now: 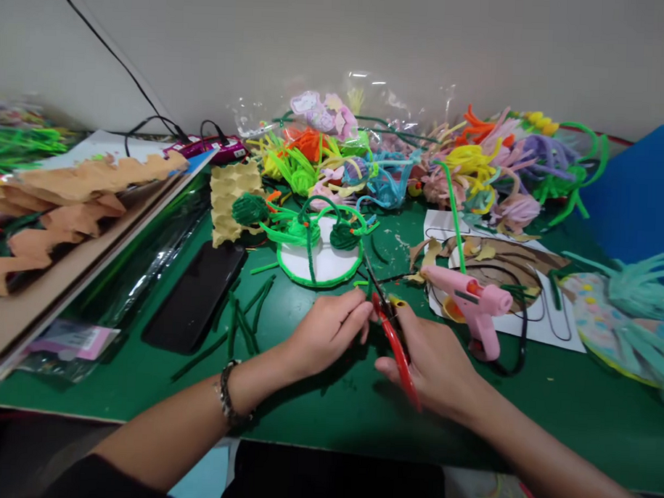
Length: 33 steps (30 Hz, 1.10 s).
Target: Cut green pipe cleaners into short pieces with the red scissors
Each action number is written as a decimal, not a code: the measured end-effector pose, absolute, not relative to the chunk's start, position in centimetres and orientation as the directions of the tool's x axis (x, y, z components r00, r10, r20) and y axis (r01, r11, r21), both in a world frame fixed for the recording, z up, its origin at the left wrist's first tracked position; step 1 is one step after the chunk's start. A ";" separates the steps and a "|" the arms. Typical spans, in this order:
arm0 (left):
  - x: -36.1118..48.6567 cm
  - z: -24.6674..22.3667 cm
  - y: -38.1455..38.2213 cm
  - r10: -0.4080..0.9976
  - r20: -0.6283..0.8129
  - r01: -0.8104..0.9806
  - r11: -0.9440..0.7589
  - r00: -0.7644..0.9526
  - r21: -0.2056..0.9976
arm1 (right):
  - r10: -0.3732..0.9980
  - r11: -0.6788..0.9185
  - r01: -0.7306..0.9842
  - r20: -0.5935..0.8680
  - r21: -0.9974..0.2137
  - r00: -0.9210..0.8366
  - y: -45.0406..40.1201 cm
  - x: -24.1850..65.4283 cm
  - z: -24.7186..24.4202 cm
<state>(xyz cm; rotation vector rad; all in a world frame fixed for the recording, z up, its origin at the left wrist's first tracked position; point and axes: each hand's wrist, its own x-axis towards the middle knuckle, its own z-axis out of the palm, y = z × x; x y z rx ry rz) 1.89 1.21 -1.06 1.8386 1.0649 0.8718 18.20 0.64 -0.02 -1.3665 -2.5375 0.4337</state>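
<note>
My right hand [437, 358] is closed around red-handled scissors [395, 345], whose blades point away from me toward a small craft piece. Just left of the blades, my left hand [326, 325] pinches a short dark green pipe cleaner [370, 285]; its lower end is hidden by the fingers. Beyond both hands lies the craft piece, a round white disc [326, 260] edged in bright green pipe cleaner. Green pipe cleaner balls and an upright dark green strand [310, 252] stand on it. Several cut dark green pipe cleaner pieces [245, 326] lie left of my left hand.
A pink glue gun [475, 301] with its black cord lies at the right, partly over white paper [558, 326]. A black phone [195, 295], an egg-carton piece [230, 194] and cardboard [64, 269] occupy the left. Colourful pipe cleaner bundles [471, 159] line the wall.
</note>
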 end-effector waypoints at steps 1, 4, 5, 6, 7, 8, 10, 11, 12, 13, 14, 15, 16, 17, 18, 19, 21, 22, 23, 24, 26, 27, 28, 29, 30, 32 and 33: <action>1.8 -1.1 1.2 0.890 0.182 0.397 -0.359 0.417 0.845 | 0.837 0.525 0.767 0.061 -0.368 -0.543 0.7 18.1 -0.1; 1.7 -1.4 1.2 0.841 0.240 0.514 -0.496 0.485 0.700 | 0.839 0.524 0.757 0.086 -0.391 -0.537 0.8 18.0 -0.3; 1.7 -1.4 1.2 0.817 0.267 0.528 -0.544 0.512 0.653 | 0.843 0.520 0.755 0.095 -0.400 -0.530 0.8 18.0 -0.4; 1.8 -1.5 1.1 0.793 0.295 0.534 -0.586 0.533 0.609 | 0.846 0.515 0.753 0.103 -0.409 -0.523 0.9 18.0 -0.5; 1.9 -1.6 1.1 0.772 0.323 0.536 -0.620 0.547 0.573 | 0.851 0.508 0.753 0.107 -0.418 -0.514 0.9 18.0 -0.5; 2.0 -1.6 1.1 0.756 0.348 0.537 -0.645 0.555 0.544 | 0.856 0.500 0.753 0.108 -0.428 -0.506 1.0 18.0 -0.6; 2.1 -1.7 1.0 0.736 0.378 0.537 -0.672 0.562 0.510 | 0.865 0.481 0.755 0.101 -0.446 -0.491 1.1 18.1 -0.7; 2.2 -1.7 1.0 0.730 0.383 0.536 -0.679 0.566 0.501 | 0.869 0.472 0.755 0.093 -0.455 -0.487 1.1 18.1 -0.7; 2.2 -1.7 1.0 0.721 0.389 0.530 -0.689 0.574 0.495 | 0.871 0.466 0.754 0.087 -0.463 -0.484 1.2 18.2 -0.7; 2.3 -1.7 1.0 0.711 0.389 0.520 -0.697 0.585 0.493 | 0.872 0.461 0.753 0.082 -0.470 -0.483 1.2 18.2 -0.8; 2.3 -1.7 0.9 0.705 0.387 0.509 -0.702 0.594 0.498 | 0.872 0.461 0.749 0.083 -0.477 -0.483 1.2 18.2 -0.8; 2.3 -1.7 0.9 0.704 0.380 0.497 -0.700 0.600 0.513 | 0.871 0.461 0.743 0.085 -0.486 -0.484 1.2 18.3 -0.8; 2.3 -1.6 0.9 0.709 0.375 0.484 -0.691 0.597 0.537 | 0.870 0.460 0.736 0.088 -0.497 -0.484 1.2 18.3 -0.8; 2.2 -1.6 0.9 0.721 0.369 0.469 -0.673 0.586 0.571 | 0.871 0.456 0.728 0.088 -0.512 -0.484 1.2 18.4 -0.8; 2.2 -1.5 0.9 0.741 0.363 0.452 -0.646 0.565 0.615 | 0.872 0.450 0.718 0.086 -0.532 -0.482 1.1 18.5 -0.8; 2.1 -1.4 0.9 0.766 0.354 0.432 -0.610 0.537 0.664 | 0.873 0.442 0.709 0.081 -0.550 -0.482 1.1 18.5 -0.8; 2.0 -1.2 0.9 0.813 0.330 0.385 -0.533 0.479 0.754 | 0.873 0.433 0.703 0.067 -0.564 -0.483 1.0 18.7 -0.7; 2.0 -1.1 0.9 0.836 0.311 0.369 -0.493 0.451 0.788 | 0.871 0.434 0.707 0.061 -0.558 -0.487 1.0 18.8 -0.7; 1.9 -1.0 0.9 0.856 0.291 0.361 -0.456 0.428 0.813 | 0.868 0.439 0.715 0.052 -0.544 -0.494 1.0 18.8 -0.7; 1.9 -1.0 0.9 0.870 0.275 0.358 -0.431 0.409 0.828 | 0.865 0.447 0.727 0.043 -0.521 -0.501 1.0 18.9 -0.7; 1.9 -0.9 0.8 0.877 0.267 0.361 -0.418 0.398 0.834 | 0.858 0.466 0.752 0.031 -0.466 -0.513 0.9 18.8 -0.6; 1.9 -0.9 0.7 0.873 0.275 0.362 -0.428 0.402 0.828 | 0.855 0.477 0.762 0.029 -0.438 -0.518 0.9 18.8 -0.6; 1.9 -0.9 0.7 0.862 0.293 0.359 -0.450 0.414 0.817 | 0.852 0.487 0.769 0.034 -0.413 -0.522 0.8 18.7 -0.6; 1.9 -0.9 0.7 0.847 0.313 0.357 -0.478 0.429 0.803 | 0.850 0.498 0.772 0.049 -0.394 -0.524 0.8 18.7 -0.6; 2.0 -0.9 0.7 0.831 0.335 0.356 -0.507 0.444 0.785 | 0.847 0.511 0.771 0.067 -0.381 -0.528 0.8 18.6 -0.6; 2.0 -0.9 0.8 0.801 0.374 0.361 -0.559 0.467 0.746 | 0.836 0.537 0.760 0.108 -0.367 -0.538 0.8 18.6 -0.7; 2.0 -0.9 0.9 0.790 0.387 0.370 -0.579 0.476 0.727 | 0.828 0.552 0.752 0.131 -0.361 -0.545 0.8 18.6 -0.8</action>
